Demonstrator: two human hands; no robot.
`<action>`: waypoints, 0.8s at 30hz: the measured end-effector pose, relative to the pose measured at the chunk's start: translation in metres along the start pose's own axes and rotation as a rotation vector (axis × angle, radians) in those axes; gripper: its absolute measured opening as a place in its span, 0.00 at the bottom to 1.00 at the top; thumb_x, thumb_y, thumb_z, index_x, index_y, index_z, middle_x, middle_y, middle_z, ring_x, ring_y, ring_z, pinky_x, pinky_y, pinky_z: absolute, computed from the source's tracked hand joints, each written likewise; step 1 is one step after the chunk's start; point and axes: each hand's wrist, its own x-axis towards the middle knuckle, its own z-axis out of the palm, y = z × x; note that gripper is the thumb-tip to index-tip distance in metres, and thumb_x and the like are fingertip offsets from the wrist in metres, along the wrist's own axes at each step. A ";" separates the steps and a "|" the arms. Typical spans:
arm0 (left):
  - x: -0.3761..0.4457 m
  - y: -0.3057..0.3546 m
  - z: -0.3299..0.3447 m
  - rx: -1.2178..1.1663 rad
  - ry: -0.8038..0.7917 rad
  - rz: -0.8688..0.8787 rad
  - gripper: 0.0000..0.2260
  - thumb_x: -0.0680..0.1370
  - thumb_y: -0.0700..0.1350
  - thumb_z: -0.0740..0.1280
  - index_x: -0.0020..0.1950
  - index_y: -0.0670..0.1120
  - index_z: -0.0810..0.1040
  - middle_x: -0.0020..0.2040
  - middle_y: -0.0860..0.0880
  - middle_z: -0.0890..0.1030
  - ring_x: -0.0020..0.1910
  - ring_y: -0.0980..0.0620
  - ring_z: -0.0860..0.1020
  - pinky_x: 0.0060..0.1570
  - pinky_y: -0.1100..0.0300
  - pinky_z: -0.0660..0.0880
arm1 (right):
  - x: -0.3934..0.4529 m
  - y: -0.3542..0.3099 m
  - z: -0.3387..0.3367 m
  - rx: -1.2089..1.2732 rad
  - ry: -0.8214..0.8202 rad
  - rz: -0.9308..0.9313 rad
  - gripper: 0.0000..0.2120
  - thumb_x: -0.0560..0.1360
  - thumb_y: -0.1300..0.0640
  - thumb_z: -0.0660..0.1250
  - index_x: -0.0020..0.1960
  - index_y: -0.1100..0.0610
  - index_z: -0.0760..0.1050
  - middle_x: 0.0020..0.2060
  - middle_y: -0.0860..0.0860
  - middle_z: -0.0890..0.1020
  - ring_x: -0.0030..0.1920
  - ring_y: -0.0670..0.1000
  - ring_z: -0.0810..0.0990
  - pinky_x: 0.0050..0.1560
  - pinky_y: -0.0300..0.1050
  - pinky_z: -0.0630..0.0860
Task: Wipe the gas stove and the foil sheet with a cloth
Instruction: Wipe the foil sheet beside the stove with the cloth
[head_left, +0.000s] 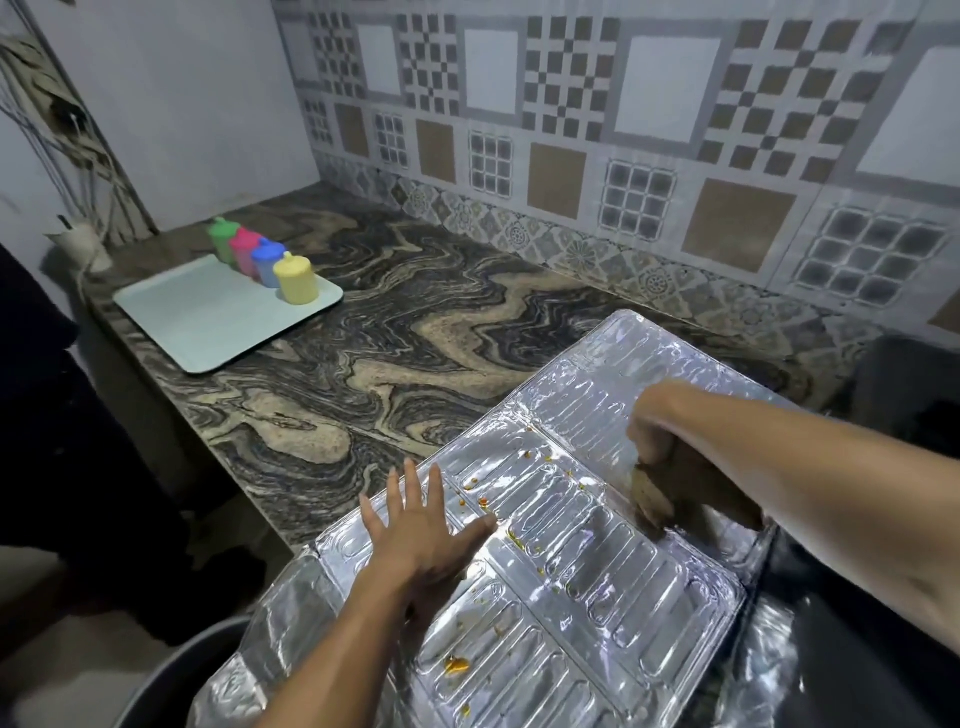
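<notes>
Marbled stone bench, swirled in black, grey and tan, runs under everything, and closest to us lies the embossed silver foil sheet, its ribbed panels shining, tilted across the bench's near edge. Orange-yellow food spots dot it, a bigger blob low down and a scatter of crumbs up along the centre crease. Left hand is down flat on the foil's left side, fingers straight and spread, thumb out toward the crease, pressing the sheet and gripping nothing. Over on the right, the right hand is curled tight, knuckles toward the wall, bunching a brown cloth that touches the foil just below the fist. The cloth hangs in a dark fold under the forearm, its lower edge meeting the foil's right side. At the lower right, a black glossy surface shows beside and under the foil; I cannot tell for sure what it is. A dark round rim peeks in at the bottom left, below the bench.

Further back, well apart from the foil, a pale rectangular tray sits on the bench's left end. On its far edge stand 4 small plastic lidded cups in a row: yellow nearest, then blue, pink and green. Behind it all, a patterned tile wall of checks, grids and brown squares.
</notes>
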 end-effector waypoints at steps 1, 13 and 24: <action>0.000 0.000 0.000 0.005 0.005 -0.001 0.49 0.68 0.78 0.46 0.78 0.50 0.35 0.76 0.45 0.30 0.75 0.43 0.31 0.67 0.35 0.28 | -0.006 0.004 -0.003 0.036 0.021 0.005 0.18 0.78 0.55 0.60 0.65 0.59 0.72 0.65 0.57 0.74 0.62 0.58 0.74 0.54 0.46 0.70; 0.002 0.001 -0.001 0.007 -0.013 -0.006 0.49 0.68 0.78 0.46 0.78 0.51 0.35 0.75 0.46 0.29 0.75 0.43 0.31 0.67 0.35 0.29 | 0.030 -0.020 -0.021 0.332 0.358 -0.161 0.17 0.74 0.63 0.60 0.62 0.55 0.74 0.53 0.54 0.79 0.51 0.56 0.78 0.53 0.48 0.77; -0.002 0.002 -0.001 -0.003 0.009 -0.008 0.49 0.67 0.78 0.46 0.78 0.51 0.36 0.75 0.45 0.30 0.75 0.43 0.31 0.67 0.35 0.28 | -0.012 0.012 -0.022 0.161 -0.109 0.027 0.13 0.77 0.55 0.62 0.34 0.56 0.70 0.23 0.52 0.77 0.31 0.50 0.71 0.42 0.42 0.72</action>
